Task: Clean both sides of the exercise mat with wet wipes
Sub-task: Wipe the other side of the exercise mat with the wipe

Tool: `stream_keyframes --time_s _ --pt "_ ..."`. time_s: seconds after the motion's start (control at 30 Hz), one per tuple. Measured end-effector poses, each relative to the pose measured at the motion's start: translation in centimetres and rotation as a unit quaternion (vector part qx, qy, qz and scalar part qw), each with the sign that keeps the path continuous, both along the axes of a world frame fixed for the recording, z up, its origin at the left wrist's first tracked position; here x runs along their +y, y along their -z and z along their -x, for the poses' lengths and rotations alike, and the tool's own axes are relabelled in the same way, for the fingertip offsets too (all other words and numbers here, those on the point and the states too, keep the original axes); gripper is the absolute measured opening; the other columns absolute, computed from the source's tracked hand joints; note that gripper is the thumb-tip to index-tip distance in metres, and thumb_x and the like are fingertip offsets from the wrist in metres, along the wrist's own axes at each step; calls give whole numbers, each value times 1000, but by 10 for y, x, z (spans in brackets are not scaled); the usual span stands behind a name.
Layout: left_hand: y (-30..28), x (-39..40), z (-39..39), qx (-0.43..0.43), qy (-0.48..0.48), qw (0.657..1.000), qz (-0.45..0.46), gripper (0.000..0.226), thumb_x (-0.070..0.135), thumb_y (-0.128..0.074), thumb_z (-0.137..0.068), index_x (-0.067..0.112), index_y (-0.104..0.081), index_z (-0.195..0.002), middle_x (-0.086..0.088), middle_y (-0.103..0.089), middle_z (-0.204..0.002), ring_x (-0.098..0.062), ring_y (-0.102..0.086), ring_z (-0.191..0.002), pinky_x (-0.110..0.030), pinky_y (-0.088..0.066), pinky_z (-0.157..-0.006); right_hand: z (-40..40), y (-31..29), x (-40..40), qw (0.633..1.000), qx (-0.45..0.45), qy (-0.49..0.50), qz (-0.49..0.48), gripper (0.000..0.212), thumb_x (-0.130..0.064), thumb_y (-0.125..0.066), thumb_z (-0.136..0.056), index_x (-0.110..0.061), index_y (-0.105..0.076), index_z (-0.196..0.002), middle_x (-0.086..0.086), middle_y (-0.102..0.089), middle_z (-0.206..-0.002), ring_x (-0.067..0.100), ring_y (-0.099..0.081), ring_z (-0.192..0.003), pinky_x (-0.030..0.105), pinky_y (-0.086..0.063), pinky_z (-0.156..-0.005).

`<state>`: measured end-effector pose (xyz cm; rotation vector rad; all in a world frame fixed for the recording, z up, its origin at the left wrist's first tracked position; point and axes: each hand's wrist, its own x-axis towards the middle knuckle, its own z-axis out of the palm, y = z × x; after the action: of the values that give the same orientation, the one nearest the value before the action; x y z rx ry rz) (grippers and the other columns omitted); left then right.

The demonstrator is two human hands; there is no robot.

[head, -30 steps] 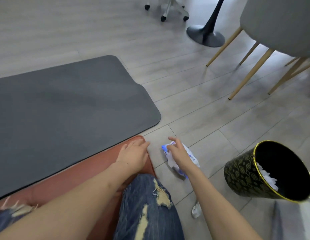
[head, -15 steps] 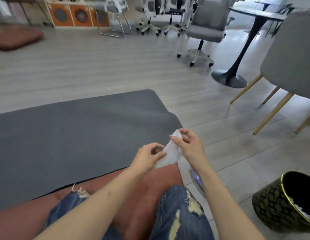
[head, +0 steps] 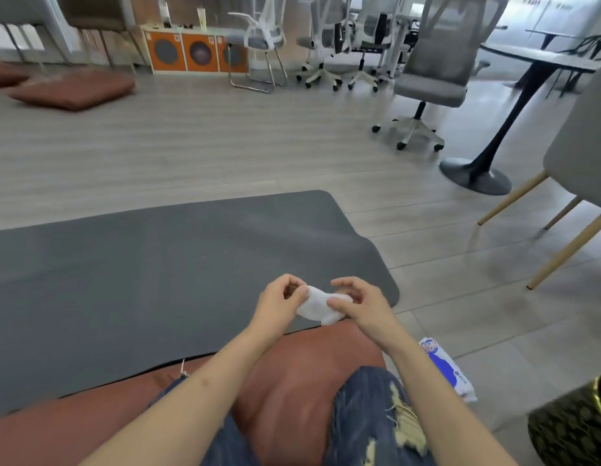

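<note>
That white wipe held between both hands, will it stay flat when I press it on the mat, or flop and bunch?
Probably floppy: the wipe sags and creases between the left hand and right hand. It looks light, pinched only by fingers. Likely to bunch unless spread first.

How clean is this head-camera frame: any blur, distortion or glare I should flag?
Head view: strong wide-angle bending, the floor planks and far chairs curve outward; background chairs are smeared, likely motion blur; bright washed-out daylight at the upper right; the hands' grip on the wet wipe and the grey mat read fairly sharp, under soft, even light.
</note>
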<state>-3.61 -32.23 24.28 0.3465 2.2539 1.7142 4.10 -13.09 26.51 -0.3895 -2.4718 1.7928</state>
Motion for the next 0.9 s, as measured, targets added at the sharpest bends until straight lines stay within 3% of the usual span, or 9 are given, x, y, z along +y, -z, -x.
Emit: stream_keyframes --time_s 0.17,0.23,0.3,0.4,0.57,0.67,0.77,0.83,0.9 --pt "5 11 54 30 27 997 60 13 24 -62 -99 31 -68 -90 12 -70 -88 1 -61 -81 -13 -44 -69 56 27 -4 998 -51 -28 -37 22 -35 -77 -84 -31 -73 -106 -1 -72 -84 13 -66 -76 37 -57 -75" --pt "11 18 84 37 37 996 70 14 22 -62 -99 31 -69 -92 12 -71 -90 -1 -62 -85 -16 -47 -73 87 39 2 996 -64 -35 -58 11 -35 -70 -89 -27 -75 -94 -4 -69 -75 7 -58 -68 33 -49 -67" --pt "21 27 117 33 37 996 76 13 22 -61 -100 31 -69 -94 13 -71 -92 -2 -62 -86 -17 -49 -75 124 52 9 994 -67 -34 -79 19 -35 -65 -92 -20 -71 -82 -7 -59 -67 6 -49 -63 30 -40 -63" --pt "49 39 176 28 4 996 82 12 23 -61 -100 31 -68 -101 14 -69 -97 -1 -61 -92 -19 -49 -79 187 76 26 994 -70 -11 -89 18 -32 -61 -92 -22 -67 -79 -3 -63 -73 6 -51 -64 29 -41 -63" --pt "135 59 283 11 17 980 200 26 33 -56 -105 29 -59 -130 13 -59 -127 -8 -55 -117 -30 -47 -95 290 131 59 993 -80 26 -84 16 -27 -52 -95 -25 -63 -84 -3 -66 -83 1 -52 -66 14 -40 -56" --pt "190 75 333 22 45 960 276 41 35 -49 -108 27 -49 -148 8 -48 -152 -18 -44 -138 -37 -40 -111 348 173 80 992 -83 49 -76 19 -31 -45 -99 -27 -58 -86 -4 -63 -80 4 -49 -63 14 -38 -52" --pt "234 96 377 44 79 931 352 49 33 -42 -110 30 -35 -159 5 -25 -170 -23 -21 -157 -41 -24 -125 393 224 102 989 -80 36 -119 16 -30 -40 -104 -31 -55 -98 -13 -64 -86 5 -56 -74 20 -44 -62" --pt "259 112 407 67 95 904 411 54 36 -35 -111 37 -20 -163 5 -3 -174 -25 3 -161 -49 -8 -129 422 256 121 986 -51 14 -161 23 -20 -39 -105 -31 -55 -117 -27 -61 -107 -2 -58 -100 17 -45 -83" --pt "287 127 441 103 113 871 468 58 49 -22 -111 42 -1 -164 4 19 -172 -29 22 -157 -58 6 -126 452 289 144 979 -19 4 -204 33 -14 -37 -104 -29 -51 -130 -35 -53 -119 -6 -49 -121 15 -36 -103"
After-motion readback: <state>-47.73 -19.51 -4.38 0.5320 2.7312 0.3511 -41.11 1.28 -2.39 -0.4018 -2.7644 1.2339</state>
